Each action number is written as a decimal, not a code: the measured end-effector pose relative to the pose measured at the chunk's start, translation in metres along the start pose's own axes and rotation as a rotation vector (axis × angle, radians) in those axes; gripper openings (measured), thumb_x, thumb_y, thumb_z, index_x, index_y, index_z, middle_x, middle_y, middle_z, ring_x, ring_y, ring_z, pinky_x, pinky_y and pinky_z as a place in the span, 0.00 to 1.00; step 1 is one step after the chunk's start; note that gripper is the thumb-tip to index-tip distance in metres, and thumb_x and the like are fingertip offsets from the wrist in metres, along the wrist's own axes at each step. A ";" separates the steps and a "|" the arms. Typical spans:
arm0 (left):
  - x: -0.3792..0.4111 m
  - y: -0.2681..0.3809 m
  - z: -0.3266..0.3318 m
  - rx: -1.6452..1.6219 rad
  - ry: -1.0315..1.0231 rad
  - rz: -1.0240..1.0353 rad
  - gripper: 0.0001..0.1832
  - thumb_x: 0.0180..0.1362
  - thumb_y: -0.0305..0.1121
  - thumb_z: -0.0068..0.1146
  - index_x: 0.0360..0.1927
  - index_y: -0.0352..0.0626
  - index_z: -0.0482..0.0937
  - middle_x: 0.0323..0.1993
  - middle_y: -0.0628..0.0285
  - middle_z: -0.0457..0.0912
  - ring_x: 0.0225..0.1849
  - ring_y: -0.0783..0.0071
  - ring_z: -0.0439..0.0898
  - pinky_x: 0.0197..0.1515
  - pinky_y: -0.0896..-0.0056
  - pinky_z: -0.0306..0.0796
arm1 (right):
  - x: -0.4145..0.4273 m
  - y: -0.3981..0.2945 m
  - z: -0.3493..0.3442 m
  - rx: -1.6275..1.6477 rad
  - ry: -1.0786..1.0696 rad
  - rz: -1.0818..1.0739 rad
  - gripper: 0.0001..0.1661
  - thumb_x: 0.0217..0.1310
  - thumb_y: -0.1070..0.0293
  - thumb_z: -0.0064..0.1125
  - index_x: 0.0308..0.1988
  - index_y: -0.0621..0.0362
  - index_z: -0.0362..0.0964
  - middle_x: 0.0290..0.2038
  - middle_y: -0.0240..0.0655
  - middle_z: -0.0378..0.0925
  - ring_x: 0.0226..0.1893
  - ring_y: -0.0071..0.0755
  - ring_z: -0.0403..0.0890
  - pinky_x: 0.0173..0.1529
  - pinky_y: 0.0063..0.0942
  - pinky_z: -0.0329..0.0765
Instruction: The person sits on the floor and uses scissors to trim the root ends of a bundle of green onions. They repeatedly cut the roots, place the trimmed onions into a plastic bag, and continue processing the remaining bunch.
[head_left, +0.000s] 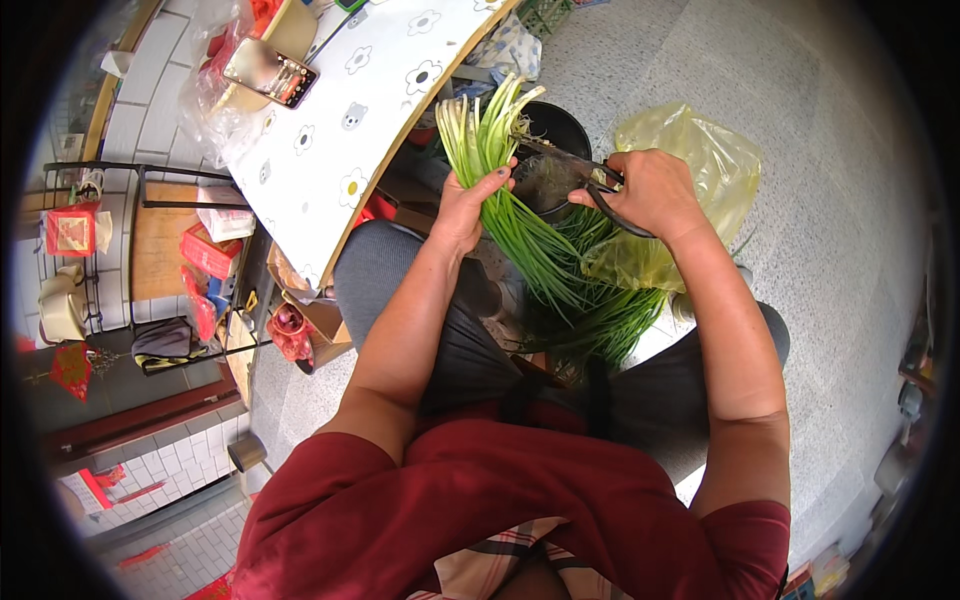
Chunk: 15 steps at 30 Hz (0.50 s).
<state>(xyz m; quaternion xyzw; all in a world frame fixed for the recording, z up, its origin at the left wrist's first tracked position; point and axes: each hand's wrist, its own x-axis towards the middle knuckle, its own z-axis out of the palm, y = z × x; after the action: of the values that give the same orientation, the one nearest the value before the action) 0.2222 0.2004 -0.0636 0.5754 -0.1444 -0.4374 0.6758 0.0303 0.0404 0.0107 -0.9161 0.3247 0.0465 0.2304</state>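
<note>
My left hand (469, 202) is closed around a bunch of long green chives or scallions (517, 232), pale stem ends up and green leaves hanging down to the right. My right hand (652, 187) grips black-handled scissors (611, 196), whose blades reach left to the root ends of the bunch. Beneath the blades stands a dark round bucket (574, 124) with root scraps in it. More loose greens (615, 322) lie between my knees, partly under a translucent yellow plastic bag (712, 150).
A table with a flower-patterned cover (352, 150) stands close on the left, bearing a smartphone (271, 73). Cardboard boxes (326, 322) and a red mesh bag of onions (289, 326) sit below it. A black metal rack (187, 176) is farther left.
</note>
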 end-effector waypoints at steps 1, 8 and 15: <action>0.000 0.000 0.000 0.007 -0.002 0.000 0.18 0.56 0.26 0.62 0.51 0.40 0.75 0.44 0.59 0.82 0.34 0.78 0.79 0.39 0.74 0.77 | 0.000 0.001 0.000 -0.003 0.000 -0.001 0.36 0.44 0.28 0.60 0.25 0.55 0.78 0.28 0.40 0.81 0.37 0.45 0.82 0.44 0.37 0.77; -0.002 0.000 0.003 0.082 -0.058 0.008 0.19 0.56 0.26 0.62 0.52 0.39 0.75 0.45 0.59 0.82 0.36 0.78 0.79 0.41 0.74 0.76 | 0.002 0.007 0.001 -0.007 -0.016 0.004 0.36 0.43 0.29 0.62 0.26 0.55 0.79 0.28 0.41 0.82 0.37 0.45 0.83 0.44 0.37 0.77; -0.002 0.000 0.001 0.038 -0.018 -0.002 0.18 0.57 0.27 0.62 0.51 0.39 0.75 0.44 0.60 0.82 0.35 0.77 0.79 0.39 0.74 0.76 | 0.001 0.001 -0.005 0.045 -0.054 0.042 0.37 0.41 0.29 0.64 0.26 0.57 0.79 0.28 0.41 0.82 0.37 0.44 0.83 0.44 0.36 0.77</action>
<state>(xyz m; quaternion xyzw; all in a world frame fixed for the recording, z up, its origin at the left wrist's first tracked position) 0.2205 0.2015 -0.0633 0.5843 -0.1583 -0.4405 0.6629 0.0305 0.0365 0.0145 -0.9020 0.3386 0.0686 0.2588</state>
